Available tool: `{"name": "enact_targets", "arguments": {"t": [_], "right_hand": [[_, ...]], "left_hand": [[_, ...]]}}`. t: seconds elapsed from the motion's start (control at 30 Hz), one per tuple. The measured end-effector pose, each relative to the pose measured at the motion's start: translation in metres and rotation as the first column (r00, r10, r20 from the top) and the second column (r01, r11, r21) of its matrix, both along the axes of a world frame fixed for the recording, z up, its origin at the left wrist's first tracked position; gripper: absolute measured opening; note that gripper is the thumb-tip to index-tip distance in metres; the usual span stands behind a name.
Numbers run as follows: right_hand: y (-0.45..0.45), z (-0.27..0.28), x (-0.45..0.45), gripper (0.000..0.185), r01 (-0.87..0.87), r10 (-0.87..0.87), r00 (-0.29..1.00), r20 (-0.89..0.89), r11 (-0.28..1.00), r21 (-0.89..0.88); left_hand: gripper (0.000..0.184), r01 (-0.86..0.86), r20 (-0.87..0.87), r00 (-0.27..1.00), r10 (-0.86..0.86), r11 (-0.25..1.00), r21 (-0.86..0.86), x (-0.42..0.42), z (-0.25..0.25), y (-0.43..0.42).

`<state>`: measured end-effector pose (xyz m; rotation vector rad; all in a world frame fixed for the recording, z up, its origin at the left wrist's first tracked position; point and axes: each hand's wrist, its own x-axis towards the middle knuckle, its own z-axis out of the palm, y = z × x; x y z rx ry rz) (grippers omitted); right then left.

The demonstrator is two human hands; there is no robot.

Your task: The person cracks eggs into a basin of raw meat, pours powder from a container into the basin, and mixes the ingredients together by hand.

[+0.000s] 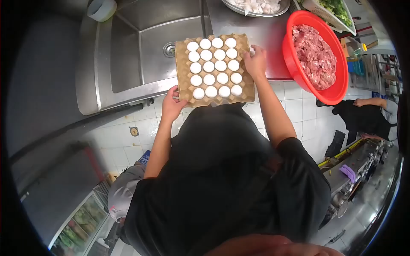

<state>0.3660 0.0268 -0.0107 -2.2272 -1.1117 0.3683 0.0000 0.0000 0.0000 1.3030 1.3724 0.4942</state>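
Steel sink (149, 51) peeks out left of and beyond the egg tray (183, 81), left hand (171, 109) pinching its near-left corner, right hand (256, 62) gripping its right edge, meat (316, 57) further right.

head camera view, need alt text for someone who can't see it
A person's left hand and right hand hold a cardboard tray of twenty white eggs by its sides at a steel sink. Right of the tray is a red basin of raw meat.

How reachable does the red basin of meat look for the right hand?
Probably not now: the right hand is occupied at the egg tray, though nothing visible blocks the red basin.
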Motion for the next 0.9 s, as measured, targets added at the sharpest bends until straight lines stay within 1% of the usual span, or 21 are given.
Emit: {"name": "enact_targets", "arguments": {"t": [0.07, 0.1, 0.13, 0.17, 0.2, 0.23, 0.27, 0.3, 0.37, 0.4, 0.43, 0.5, 0.57, 0.6, 0.67, 0.7, 0.77, 0.8, 0.83, 0.87, 0.9], "right_hand": [[-0.013, 0.026, -0.003, 0.029, -0.068, 0.018, 0.979, 0.205, 0.969, 0.238], [-0.025, 0.033, -0.023, 0.029, -0.051, 0.012, 0.985, 0.17, 0.973, 0.224], [-0.036, 0.052, -0.025, 0.029, -0.207, 0.204, 0.978, 0.049, 0.974, 0.092], [-0.052, 0.065, -0.029, 0.029, -0.368, 0.365, 0.926, -0.099, 0.929, -0.02], [-0.069, 0.073, -0.036, 0.03, -0.437, 0.433, 0.9, -0.056, 0.891, -0.123], [-0.084, 0.079, -0.046, 0.03, -0.488, 0.496, 0.868, -0.027, 0.842, -0.229], [-0.099, 0.08, -0.051, 0.03, -0.46, 0.469, 0.883, -0.02, 0.856, -0.234], [-0.114, 0.077, -0.058, 0.031, -0.473, 0.487, 0.873, 0.022, 0.856, -0.208], [-0.125, 0.074, -0.062, 0.032, -0.464, 0.483, 0.873, 0.072, 0.866, -0.188], [-0.127, 0.074, -0.063, 0.033, -0.449, 0.465, 0.883, 0.059, 0.875, -0.18], [-0.128, 0.073, -0.063, 0.033, -0.435, 0.449, 0.892, 0.048, 0.884, -0.17], [-0.127, 0.066, -0.059, 0.036, -0.437, 0.451, 0.889, 0.077, 0.887, -0.147], [-0.129, 0.058, -0.053, 0.036, -0.556, 0.56, 0.818, 0.131, 0.828, -0.068], [-0.129, 0.055, -0.051, 0.036, -0.525, 0.529, 0.838, 0.138, 0.849, -0.067], [-0.129, 0.054, -0.044, 0.038, -0.56, 0.56, 0.825, 0.08, 0.828, -0.024], [-0.13, 0.054, -0.041, 0.038, -0.533, 0.533, 0.842, 0.091, 0.846, -0.025], [-0.129, 0.056, -0.04, 0.042, -0.505, 0.51, 0.86, -0.022, 0.856, 0.112], [-0.13, 0.058, -0.039, 0.038, -0.466, 0.479, 0.876, -0.052, 0.87, 0.159], [-0.127, 0.048, -0.036, 0.038, -0.458, 0.471, 0.881, -0.043, 0.873, 0.168], [-0.124, 0.032, -0.035, 0.036, -0.324, 0.442, 0.824, -0.353, 0.88, 0.346], [-0.122, 0.033, -0.031, 0.035, -0.139, 0.431, 0.653, -0.622, 0.876, 0.461]], "left_hand": [[0.063, 0.056, -0.125, 0.99, -0.061, 0.997, -0.043, 0.008, 0.018, 0.004], [0.063, 0.064, -0.159, 0.985, -0.073, 0.996, -0.062, -0.005, 0.027, 0.003], [0.063, 0.085, -0.277, 0.958, -0.075, 0.996, 0.023, -0.001, 0.03, 0.006], [0.063, 0.119, -0.391, 0.918, -0.07, 0.988, 0.103, 0.003, 0.034, 0.007], [0.063, 0.141, -0.386, 0.918, -0.09, 0.984, 0.105, 0.008, 0.041, 0.009], [0.061, 0.156, -0.387, 0.921, -0.038, 0.948, 0.277, 0.013, 0.049, 0.009], [0.058, 0.167, -0.37, 0.929, 0.009, 0.881, 0.442, 0.02, 0.053, 0.01], [0.058, 0.193, -0.365, 0.931, -0.023, 0.878, 0.438, 0.027, 0.053, 0.01], [0.05, 0.377, -0.329, 0.921, -0.21, 0.695, 0.612, 0.041, 0.053, 0.011], [0.044, 0.41, -0.313, 0.91, -0.272, 0.701, 0.583, 0.048, 0.054, 0.01], [0.044, 0.425, -0.311, 0.904, -0.293, 0.692, 0.583, 0.054, 0.053, 0.009], [0.044, 0.518, -0.395, 0.852, -0.343, 0.652, 0.553, 0.063, 0.049, 0.008], [0.044, 0.547, -0.395, 0.836, -0.382, 0.64, 0.54, 0.067, 0.046, 0.007], [0.043, 0.543, -0.4, 0.838, -0.37, 0.633, 0.551, 0.068, 0.045, 0.007], [0.042, 0.543, -0.405, 0.838, -0.365, 0.623, 0.562, 0.071, 0.039, 0.008], [0.042, 0.558, -0.399, 0.83, -0.39, 0.602, 0.571, 0.072, 0.04, 0.007], [0.041, 0.551, -0.426, 0.831, -0.358, 0.63, 0.546, 0.074, 0.044, 0.004], [0.041, 0.557, -0.427, 0.828, -0.364, 0.616, 0.556, 0.075, 0.045, 0.003], [0.041, 0.538, -0.416, 0.84, -0.349, 0.644, 0.544, 0.077, 0.045, 0.002], [0.04, 0.515, -0.406, 0.852, -0.332, 0.673, 0.531, 0.079, 0.044, 0.0], [0.04, 0.518, -0.406, 0.851, -0.334, 0.665, 0.538, 0.08, 0.043, -0.004]]}}
